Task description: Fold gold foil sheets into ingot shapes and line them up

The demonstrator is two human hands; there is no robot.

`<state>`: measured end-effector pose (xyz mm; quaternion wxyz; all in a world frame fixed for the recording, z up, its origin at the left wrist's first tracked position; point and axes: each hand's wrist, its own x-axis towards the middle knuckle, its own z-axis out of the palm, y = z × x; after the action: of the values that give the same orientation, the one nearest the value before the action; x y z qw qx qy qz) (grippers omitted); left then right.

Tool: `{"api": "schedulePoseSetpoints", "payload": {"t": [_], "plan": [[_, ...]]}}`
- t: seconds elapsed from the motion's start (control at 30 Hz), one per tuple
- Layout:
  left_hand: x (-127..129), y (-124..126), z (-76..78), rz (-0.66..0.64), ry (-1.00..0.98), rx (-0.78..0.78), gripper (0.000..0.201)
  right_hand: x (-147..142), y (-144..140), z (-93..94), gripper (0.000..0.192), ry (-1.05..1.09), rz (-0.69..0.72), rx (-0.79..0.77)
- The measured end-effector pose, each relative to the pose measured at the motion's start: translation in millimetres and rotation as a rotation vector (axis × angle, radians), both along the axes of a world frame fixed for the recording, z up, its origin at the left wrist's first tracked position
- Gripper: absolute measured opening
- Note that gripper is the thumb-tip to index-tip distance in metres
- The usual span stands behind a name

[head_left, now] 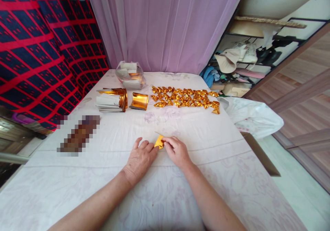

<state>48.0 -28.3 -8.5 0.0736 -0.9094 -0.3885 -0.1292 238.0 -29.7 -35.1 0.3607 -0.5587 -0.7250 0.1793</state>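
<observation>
A small piece of gold foil paper (159,142), partly folded, lies at the middle of the table between my hands. My left hand (140,157) rests palm down, its thumb and index finger holding the paper's lower left edge while the other fingers spread out. At the paper's right side, my right hand (177,151) pinches it between thumb and fingers. A thin pale edge sticks up at the top of the piece. My fingertips hide part of the folds.
Folded gold foil pieces (184,97) stand in rows at the back right. Behind my left hand are a short stack of gold sheets (139,101), a larger stack (109,103) and a clear bag of paper (130,75). A blurred-out patch (79,134) covers something at left.
</observation>
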Motion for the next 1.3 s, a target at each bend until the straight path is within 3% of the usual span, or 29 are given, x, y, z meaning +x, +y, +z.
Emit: {"api": "schedulePoseSetpoints", "payload": {"t": [0.27,0.53,0.67,0.8,0.97,1.13,1.3], "plan": [[5,11,-0.4,0.0,-0.072,-0.023,0.011,16,5,1.2,0.022,0.068,-0.07,0.052],[7,20,-0.1,-0.067,0.003,0.065,0.013,19,5,1.2,0.022,0.028,-0.014,0.052],[0,21,4.8,-0.11,0.037,0.095,0.014,16,3,0.8,0.031,-0.047,0.006,0.092],[-11,20,6.0,-0.083,-0.008,0.104,0.014,12,1,2.1,0.037,-0.19,0.05,0.132],[-27,18,1.2,-0.137,-0.056,0.124,0.016,7,-1,8.7,0.02,-0.283,0.118,0.194],[-38,19,1.0,-0.131,-0.077,0.165,0.016,-3,-7,13.1,0.015,-0.296,0.21,0.297],[-43,13,5.6,-0.089,-0.074,0.062,0.015,-16,-14,14.8,0.015,-0.33,0.295,0.318]]}}
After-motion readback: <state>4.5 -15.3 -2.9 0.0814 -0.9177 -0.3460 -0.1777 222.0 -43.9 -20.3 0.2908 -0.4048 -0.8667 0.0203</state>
